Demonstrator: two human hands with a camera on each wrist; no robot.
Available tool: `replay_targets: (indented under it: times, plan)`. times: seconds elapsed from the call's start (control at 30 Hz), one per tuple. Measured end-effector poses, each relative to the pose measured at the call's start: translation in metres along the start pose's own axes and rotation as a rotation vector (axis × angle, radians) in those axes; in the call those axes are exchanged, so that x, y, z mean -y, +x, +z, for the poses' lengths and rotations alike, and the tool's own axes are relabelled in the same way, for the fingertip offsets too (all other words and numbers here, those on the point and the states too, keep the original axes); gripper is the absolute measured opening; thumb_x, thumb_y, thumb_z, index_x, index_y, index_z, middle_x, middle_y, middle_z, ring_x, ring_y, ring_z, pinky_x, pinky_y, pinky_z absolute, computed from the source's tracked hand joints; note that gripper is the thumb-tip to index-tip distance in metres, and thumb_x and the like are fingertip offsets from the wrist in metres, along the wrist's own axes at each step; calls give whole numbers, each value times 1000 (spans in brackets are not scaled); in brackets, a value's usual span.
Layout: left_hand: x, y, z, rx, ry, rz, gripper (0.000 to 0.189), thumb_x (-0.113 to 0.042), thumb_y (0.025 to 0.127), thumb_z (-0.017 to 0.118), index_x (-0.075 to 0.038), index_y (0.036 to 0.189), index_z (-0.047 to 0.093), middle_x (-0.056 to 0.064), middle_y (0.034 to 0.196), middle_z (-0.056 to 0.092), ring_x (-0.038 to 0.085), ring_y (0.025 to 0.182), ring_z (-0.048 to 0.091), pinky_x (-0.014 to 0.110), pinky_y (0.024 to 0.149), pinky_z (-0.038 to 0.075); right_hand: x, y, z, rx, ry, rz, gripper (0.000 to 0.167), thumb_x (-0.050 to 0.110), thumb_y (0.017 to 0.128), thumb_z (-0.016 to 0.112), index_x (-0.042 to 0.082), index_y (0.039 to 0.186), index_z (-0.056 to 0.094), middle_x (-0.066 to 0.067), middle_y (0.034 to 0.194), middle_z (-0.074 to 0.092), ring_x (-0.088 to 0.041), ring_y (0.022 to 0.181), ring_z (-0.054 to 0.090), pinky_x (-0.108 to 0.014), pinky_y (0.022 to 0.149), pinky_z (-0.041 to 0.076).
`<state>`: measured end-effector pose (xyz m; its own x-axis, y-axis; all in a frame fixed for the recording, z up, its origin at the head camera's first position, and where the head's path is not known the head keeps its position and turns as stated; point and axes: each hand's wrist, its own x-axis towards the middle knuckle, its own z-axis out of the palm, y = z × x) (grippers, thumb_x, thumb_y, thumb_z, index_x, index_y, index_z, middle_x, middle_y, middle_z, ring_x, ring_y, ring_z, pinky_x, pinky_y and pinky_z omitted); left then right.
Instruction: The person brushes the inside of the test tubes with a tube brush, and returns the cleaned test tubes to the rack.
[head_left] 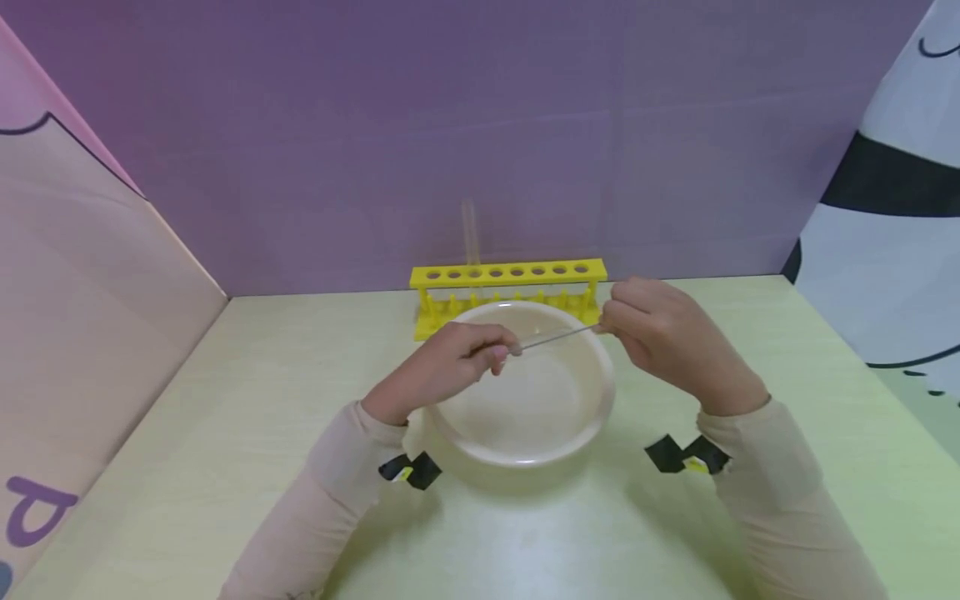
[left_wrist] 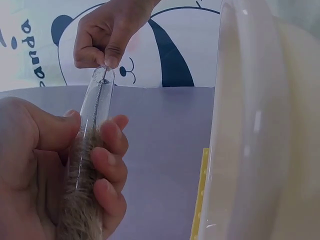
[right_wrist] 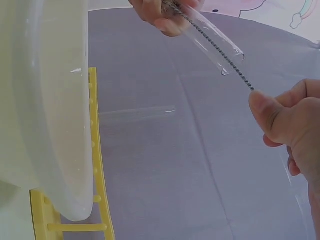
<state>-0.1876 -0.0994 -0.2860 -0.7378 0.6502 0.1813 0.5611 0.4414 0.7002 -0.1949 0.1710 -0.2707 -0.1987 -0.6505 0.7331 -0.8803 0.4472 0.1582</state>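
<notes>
My left hand [head_left: 453, 358] grips a clear glass test tube [left_wrist: 106, 97], its fingers and thumb wrapped around the glass. Inside that tube are the brown bristles of a test tube brush [left_wrist: 82, 192]. My right hand [head_left: 663, 337] pinches the brush's twisted wire handle [right_wrist: 216, 48] between thumb and fingers, outside the tube's mouth. Both hands are above a cream-coloured basin [head_left: 525, 460], and the wire runs slanted between them. In the left wrist view the bristles fill the lower part of the visible tube, partly hidden by my fingers.
Behind the basin stands a yellow test tube rack [head_left: 498, 272] with a row of holes and pegs. Another clear test tube [head_left: 470, 233] stands upright in it. A purple backdrop [head_left: 450, 125] rises behind the table [head_left: 300, 375], with printed panels on both sides.
</notes>
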Motion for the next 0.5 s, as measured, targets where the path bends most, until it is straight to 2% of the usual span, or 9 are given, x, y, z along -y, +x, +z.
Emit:
replay_targets:
  times: [0.07,0.3,0.5]
  plan:
    - [1,0,-1,15,-34,-16,21,-10,99,47,-4,110,64,6,79,60,20,71,53,27,64,47,0,0,0,3,-1,-2,21,-8,69,72,6,73,57,-1,68,45,-16,62,42,-30,52,38]
    - [7,-1,-3,88,-141,-41,23,-11,101,42,-2,104,63,9,73,53,15,60,45,25,56,41,1,0,-2,15,-21,-21,22,-9,68,72,5,73,56,-2,67,44,-16,61,41,-29,52,37]
    - [14,-1,-3,158,-247,-84,28,-12,103,37,3,99,59,2,65,43,12,53,36,22,49,32,1,-2,-3,29,-30,-32,19,-5,69,73,5,73,57,-1,67,44,-15,61,39,-29,52,37]
